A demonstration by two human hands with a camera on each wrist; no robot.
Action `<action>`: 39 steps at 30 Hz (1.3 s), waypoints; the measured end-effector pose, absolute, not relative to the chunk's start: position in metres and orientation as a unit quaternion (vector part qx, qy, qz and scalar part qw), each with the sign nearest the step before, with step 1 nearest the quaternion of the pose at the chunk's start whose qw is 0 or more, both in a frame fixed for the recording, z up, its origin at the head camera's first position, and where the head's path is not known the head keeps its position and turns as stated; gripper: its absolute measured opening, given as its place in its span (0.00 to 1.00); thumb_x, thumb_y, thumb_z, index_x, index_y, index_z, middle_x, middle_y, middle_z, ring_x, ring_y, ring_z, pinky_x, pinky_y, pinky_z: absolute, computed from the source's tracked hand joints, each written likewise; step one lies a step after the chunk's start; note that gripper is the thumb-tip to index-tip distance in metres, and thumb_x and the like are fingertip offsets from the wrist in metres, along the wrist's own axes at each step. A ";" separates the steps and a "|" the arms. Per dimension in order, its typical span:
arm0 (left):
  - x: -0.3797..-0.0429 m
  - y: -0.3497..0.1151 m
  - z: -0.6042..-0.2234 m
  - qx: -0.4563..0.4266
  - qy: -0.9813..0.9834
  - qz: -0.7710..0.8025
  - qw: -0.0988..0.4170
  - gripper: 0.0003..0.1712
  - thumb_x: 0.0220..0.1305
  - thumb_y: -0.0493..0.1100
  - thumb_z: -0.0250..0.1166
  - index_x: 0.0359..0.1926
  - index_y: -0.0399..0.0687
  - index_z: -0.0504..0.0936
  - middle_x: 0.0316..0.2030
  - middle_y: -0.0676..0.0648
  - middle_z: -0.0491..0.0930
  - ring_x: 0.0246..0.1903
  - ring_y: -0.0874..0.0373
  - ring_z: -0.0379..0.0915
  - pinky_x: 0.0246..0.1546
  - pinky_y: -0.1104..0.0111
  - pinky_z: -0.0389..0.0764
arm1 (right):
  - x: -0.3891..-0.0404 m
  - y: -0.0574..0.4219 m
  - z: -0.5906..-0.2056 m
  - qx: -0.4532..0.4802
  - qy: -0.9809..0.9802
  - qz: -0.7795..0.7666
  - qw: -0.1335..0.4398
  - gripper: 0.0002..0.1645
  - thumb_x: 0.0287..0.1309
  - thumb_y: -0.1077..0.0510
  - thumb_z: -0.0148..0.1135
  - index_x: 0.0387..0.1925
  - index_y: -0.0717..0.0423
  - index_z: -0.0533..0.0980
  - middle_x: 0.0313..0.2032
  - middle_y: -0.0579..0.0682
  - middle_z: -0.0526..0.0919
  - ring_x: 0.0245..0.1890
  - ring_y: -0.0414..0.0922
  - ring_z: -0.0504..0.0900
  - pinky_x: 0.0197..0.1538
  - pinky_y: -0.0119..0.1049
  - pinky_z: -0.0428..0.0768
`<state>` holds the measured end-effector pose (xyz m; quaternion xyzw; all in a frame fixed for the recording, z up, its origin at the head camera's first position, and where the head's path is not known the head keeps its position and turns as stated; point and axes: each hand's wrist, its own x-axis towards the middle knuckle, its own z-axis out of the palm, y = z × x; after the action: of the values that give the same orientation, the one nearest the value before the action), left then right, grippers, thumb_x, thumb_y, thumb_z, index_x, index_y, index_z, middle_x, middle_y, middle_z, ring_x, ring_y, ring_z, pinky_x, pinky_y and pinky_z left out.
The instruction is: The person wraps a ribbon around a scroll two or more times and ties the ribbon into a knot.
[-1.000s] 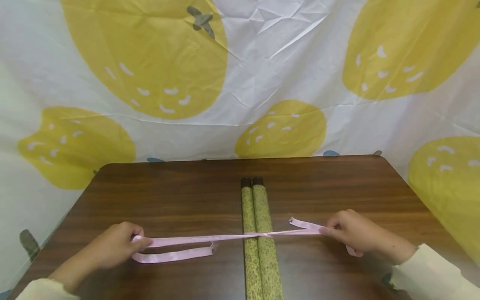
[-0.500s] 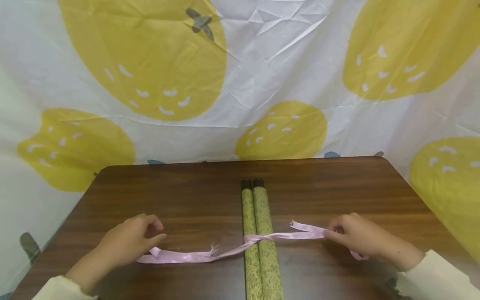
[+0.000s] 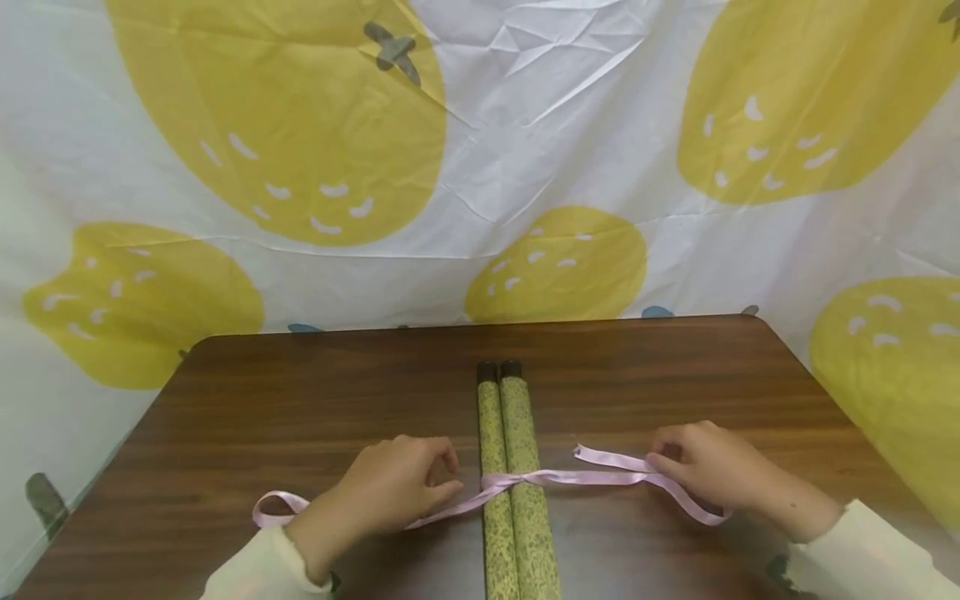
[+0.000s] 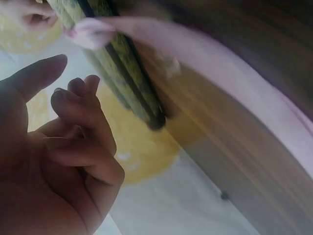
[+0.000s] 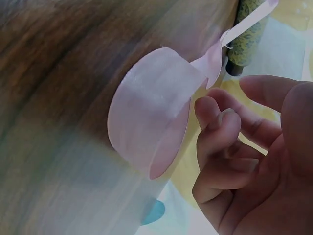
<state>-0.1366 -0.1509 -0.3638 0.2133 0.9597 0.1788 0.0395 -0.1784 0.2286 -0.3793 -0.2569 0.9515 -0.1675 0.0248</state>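
Observation:
Two slim yellow-green speckled rolls, a left one (image 3: 491, 425) and a right one (image 3: 521, 425), lie side by side with black ends, like a rolled scroll. A pink ribbon (image 3: 585, 477) crosses both, with a small knot on top. My left hand (image 3: 393, 483) is just left of the rolls, above the ribbon's left tail; thumb and forefinger are apart with nothing between them. My right hand (image 3: 708, 467) hovers at the right tail, which curls in a loop (image 5: 146, 103) beside its loosely bent fingers. Its thumb stands off from the fingertips in the right wrist view.
Everything lies on a dark brown wooden table (image 3: 337, 383) with rounded far corners. Behind it hangs a white cloth (image 3: 495, 150) printed with large yellow lemons. The ribbon's left end forms a loop (image 3: 273, 510) on the table behind the left wrist.
Both hands held the ribbon taut outward. The left let go and moved right toward the rolls; the right let go and stayed nearly in place. The ribbon has gone slack.

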 end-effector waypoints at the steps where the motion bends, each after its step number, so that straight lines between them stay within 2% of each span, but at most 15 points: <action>1: -0.137 -0.146 -0.366 0.220 0.959 0.174 0.037 0.13 0.54 0.56 0.65 0.36 0.55 0.81 0.16 0.59 0.73 0.17 0.64 0.68 0.17 0.64 0.71 | -0.178 0.228 -0.379 -0.256 0.952 -0.168 0.024 0.04 0.55 0.54 0.63 0.26 0.45 0.80 0.19 0.36 0.78 0.19 0.33 0.72 0.25 0.34 0.76; 5: -0.137 -0.135 -0.374 0.236 0.959 0.152 0.032 0.15 0.53 0.60 0.64 0.35 0.58 0.81 0.20 0.58 0.77 0.21 0.61 0.70 0.21 0.59 0.74 | -0.178 0.224 -0.380 -0.249 0.954 -0.166 0.026 0.05 0.54 0.54 0.64 0.24 0.45 0.78 0.19 0.37 0.78 0.19 0.33 0.72 0.25 0.35 0.76; 8: -0.136 -0.131 -0.379 0.241 0.958 0.151 0.042 0.14 0.55 0.60 0.63 0.33 0.59 0.81 0.18 0.59 0.75 0.18 0.63 0.68 0.19 0.61 0.73 | -0.179 0.224 -0.381 -0.244 0.955 -0.164 0.030 0.05 0.54 0.54 0.64 0.24 0.44 0.77 0.18 0.37 0.76 0.19 0.34 0.71 0.24 0.34 0.75; 14: -0.134 -0.128 -0.385 0.247 0.955 0.155 0.055 0.07 0.50 0.54 0.66 0.25 0.61 0.79 0.16 0.61 0.71 0.15 0.64 0.64 0.16 0.66 0.67 | -0.180 0.223 -0.383 -0.240 0.957 -0.159 0.028 0.05 0.53 0.54 0.65 0.26 0.45 0.76 0.17 0.38 0.75 0.18 0.35 0.71 0.22 0.34 0.73; 21: -0.131 -0.126 -0.386 0.253 0.954 0.156 0.038 0.13 0.45 0.47 0.66 0.15 0.60 0.69 0.12 0.60 0.67 0.13 0.63 0.62 0.13 0.67 0.64 | -0.180 0.224 -0.385 -0.240 0.957 -0.160 0.038 0.04 0.52 0.55 0.65 0.29 0.47 0.77 0.17 0.39 0.75 0.17 0.35 0.69 0.20 0.33 0.72; 32: -0.132 -0.127 -0.382 0.235 0.952 0.197 0.019 0.08 0.49 0.48 0.65 0.19 0.61 0.73 0.13 0.62 0.70 0.13 0.65 0.64 0.14 0.68 0.66 | -0.179 0.221 -0.390 -0.238 0.959 -0.149 0.033 0.05 0.49 0.55 0.66 0.29 0.46 0.77 0.12 0.38 0.69 0.12 0.34 0.65 0.14 0.31 0.66; 39: -0.132 -0.125 -0.376 0.231 0.947 0.223 0.007 0.05 0.49 0.48 0.64 0.22 0.61 0.75 0.15 0.63 0.71 0.14 0.66 0.65 0.14 0.69 0.67 | -0.179 0.220 -0.393 -0.237 0.960 -0.142 0.037 0.05 0.49 0.55 0.66 0.30 0.45 0.77 0.13 0.38 0.70 0.12 0.34 0.65 0.14 0.31 0.66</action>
<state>-0.1318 -0.1246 -0.3762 0.2310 0.9470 0.2230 0.0073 -0.1792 0.2196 -0.3927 -0.2367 0.9604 -0.1421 0.0372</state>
